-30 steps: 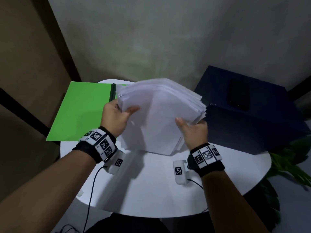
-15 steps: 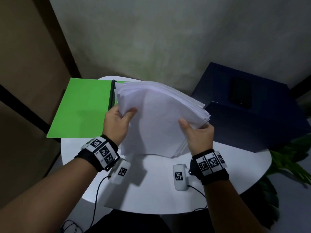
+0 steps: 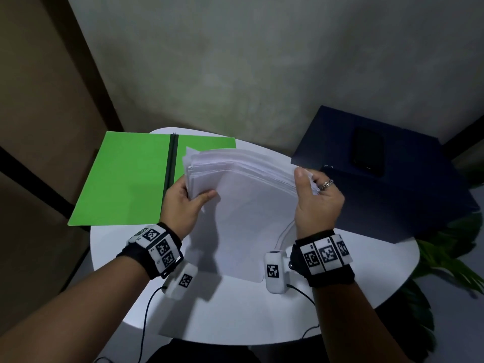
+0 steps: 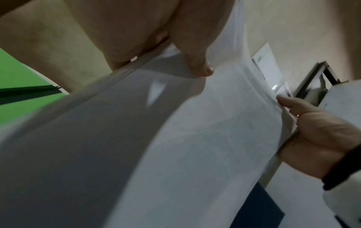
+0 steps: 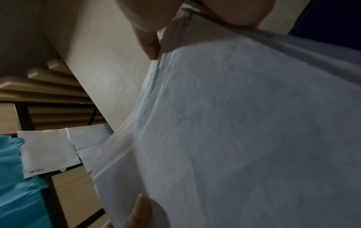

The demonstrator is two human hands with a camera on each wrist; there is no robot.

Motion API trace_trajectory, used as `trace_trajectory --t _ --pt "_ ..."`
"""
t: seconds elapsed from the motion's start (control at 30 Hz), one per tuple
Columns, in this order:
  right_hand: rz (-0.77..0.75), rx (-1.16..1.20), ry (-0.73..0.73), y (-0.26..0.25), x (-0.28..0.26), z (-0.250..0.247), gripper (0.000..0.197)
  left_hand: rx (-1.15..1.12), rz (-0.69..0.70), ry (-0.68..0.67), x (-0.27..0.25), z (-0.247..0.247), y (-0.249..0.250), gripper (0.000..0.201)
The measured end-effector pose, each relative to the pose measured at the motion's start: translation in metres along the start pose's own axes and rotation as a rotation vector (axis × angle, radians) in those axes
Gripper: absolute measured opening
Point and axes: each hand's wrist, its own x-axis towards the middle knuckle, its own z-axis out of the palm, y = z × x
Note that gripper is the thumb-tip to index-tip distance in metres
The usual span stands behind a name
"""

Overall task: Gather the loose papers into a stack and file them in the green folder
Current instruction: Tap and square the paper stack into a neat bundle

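Note:
A thick stack of white papers [image 3: 248, 200] stands almost on edge over the round white table [image 3: 235, 315], its sheets fanned unevenly along the top. My left hand [image 3: 191, 197] grips the stack's left edge, thumb in front and fingers behind. My right hand [image 3: 311, 189] grips the right edge high up, thumb on the front face. The green folder [image 3: 123, 179] lies open and flat at the table's back left, its dark spine running down the middle. In the left wrist view the papers [image 4: 175, 138] fill the frame, with the folder [image 4: 17, 86] at the left.
A dark blue box [image 3: 387, 179] sits on the right with a black phone [image 3: 369, 151] on top. Green plant leaves [image 3: 450, 255] reach in at the lower right. The table's front part [image 3: 222, 305] carries only the hands' shadows and wrist-camera cables.
The stack has been tipped up more steeply. My right hand slid from the lower right edge up toward the top right corner; the left hand kept its grip. The folder's right half now shows.

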Motion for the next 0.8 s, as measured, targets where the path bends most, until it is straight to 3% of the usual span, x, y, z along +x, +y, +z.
trace_trajectory --t 0.1,0.17,0.27,0.3,0.37,0.43,0.53,0.6,0.7,0.73,0.8 --pt "-0.001 0.008 0.008 -0.003 0.003 0.003 0.013 -0.04 0.023 -0.004 0.004 0.005 0.004 0.035" --pt "0.006 0.039 0.008 -0.003 0.007 0.0 0.005 -0.072 0.022 -0.009 0.007 0.006 0.007 0.034" --pt "0.094 0.046 -0.106 0.01 0.009 -0.013 0.052 -0.093 0.026 0.036 0.014 -0.001 0.016 0.032" --pt "0.137 -0.003 -0.163 0.016 0.008 -0.016 0.057 -0.099 0.037 0.057 0.017 -0.003 0.021 0.032" --pt "0.17 -0.123 -0.218 0.023 0.004 -0.014 0.036 -0.103 0.093 0.092 0.022 -0.002 0.037 0.03" --pt "0.129 -0.141 -0.185 0.021 0.004 -0.009 0.015 -0.078 0.198 0.143 0.025 0.001 0.053 0.028" --pt "0.071 -0.084 -0.12 0.015 -0.002 -0.009 0.019 -0.033 0.277 0.21 0.018 0.004 0.061 0.042" --pt "0.135 -0.107 -0.121 0.021 -0.016 -0.016 0.022 0.021 0.213 0.154 0.005 0.001 0.04 0.056" --pt "0.305 -0.146 -0.172 0.039 -0.035 -0.023 0.03 0.085 -0.052 -0.046 -0.012 -0.004 -0.001 0.087" --pt "0.355 -0.129 -0.154 0.039 -0.036 -0.022 0.032 0.117 -0.093 -0.092 -0.014 -0.004 -0.008 0.085" --pt "0.421 -0.08 -0.124 0.037 -0.031 -0.021 0.032 0.128 -0.084 -0.109 -0.013 -0.001 -0.011 0.056"
